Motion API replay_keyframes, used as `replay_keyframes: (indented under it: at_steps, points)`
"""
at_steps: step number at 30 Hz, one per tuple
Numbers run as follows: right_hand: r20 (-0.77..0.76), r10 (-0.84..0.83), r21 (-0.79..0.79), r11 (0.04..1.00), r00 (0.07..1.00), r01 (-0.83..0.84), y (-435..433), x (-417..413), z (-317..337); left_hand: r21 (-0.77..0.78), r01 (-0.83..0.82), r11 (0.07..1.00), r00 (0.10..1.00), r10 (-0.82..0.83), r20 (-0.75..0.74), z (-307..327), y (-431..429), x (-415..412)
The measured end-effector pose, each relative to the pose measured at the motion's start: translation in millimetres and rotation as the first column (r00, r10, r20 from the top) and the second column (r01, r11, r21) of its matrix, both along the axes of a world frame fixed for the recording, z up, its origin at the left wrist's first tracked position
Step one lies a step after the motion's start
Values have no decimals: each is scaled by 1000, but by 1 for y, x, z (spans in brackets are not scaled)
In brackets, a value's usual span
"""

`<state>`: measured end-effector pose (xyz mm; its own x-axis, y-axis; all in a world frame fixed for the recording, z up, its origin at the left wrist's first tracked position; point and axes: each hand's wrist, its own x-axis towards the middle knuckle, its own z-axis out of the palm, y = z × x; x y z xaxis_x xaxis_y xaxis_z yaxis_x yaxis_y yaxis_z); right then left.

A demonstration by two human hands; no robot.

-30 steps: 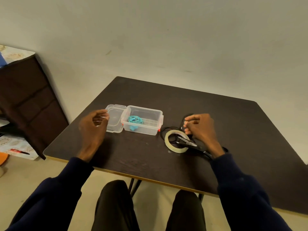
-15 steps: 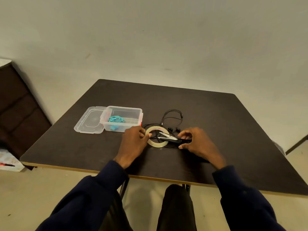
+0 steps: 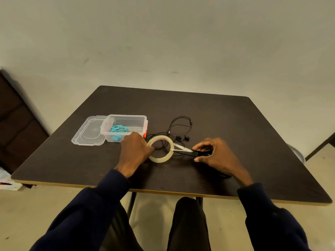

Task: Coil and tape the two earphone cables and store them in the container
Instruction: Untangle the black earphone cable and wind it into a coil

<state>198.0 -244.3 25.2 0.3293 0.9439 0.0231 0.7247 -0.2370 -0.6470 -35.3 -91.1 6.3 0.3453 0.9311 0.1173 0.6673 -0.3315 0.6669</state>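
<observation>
A clear plastic container [image 3: 143,122] stands on the dark table with the coiled teal earphone cable [image 3: 118,128] inside it. A black earphone cable [image 3: 178,124] lies loose to its right, with its earbuds by the scissors' tips. My left hand [image 3: 135,151] grips the left side of a roll of clear tape [image 3: 168,155] that lies over part of the black cable. My right hand [image 3: 215,156] holds the black handles of a pair of scissors [image 3: 183,148], whose blades point left at the roll.
The container's clear lid [image 3: 88,132] lies flat just left of it. The dark table [image 3: 235,127] ends at a pale front edge near my knees. A dark cabinet [image 3: 16,120] stands at the left, and a dark piece of furniture [image 3: 324,144] shows at the far right.
My left hand came from beside the lid over to the tape roll and took hold of it. My right hand moved from the black cable onto the scissors' handles. The camera view shifted right.
</observation>
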Motion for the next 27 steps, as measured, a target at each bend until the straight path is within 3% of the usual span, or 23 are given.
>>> replay_keyframes:
  at_steps: [7,12,17,21,27]
  points:
    - [21,95,-109,990,995,-92,-3,-17,-7,-49,-4,999,983,-5,-184,-1,15,-36]
    - [56,104,-87,991,993,-99,10,-31,-11,-58,-11,998,972,-3,-235,3,23,-48]
    - [69,42,-49,998,997,-38,19,-29,-11,-77,26,997,991,-37,-132,1,26,-48]
    - [20,-67,130,989,998,64,30,-25,-2,-126,53,991,998,-51,21,-1,28,-51]
    - [172,-111,230,971,979,70,70,-35,4,-15,40,999,996,-39,76,0,23,-54]
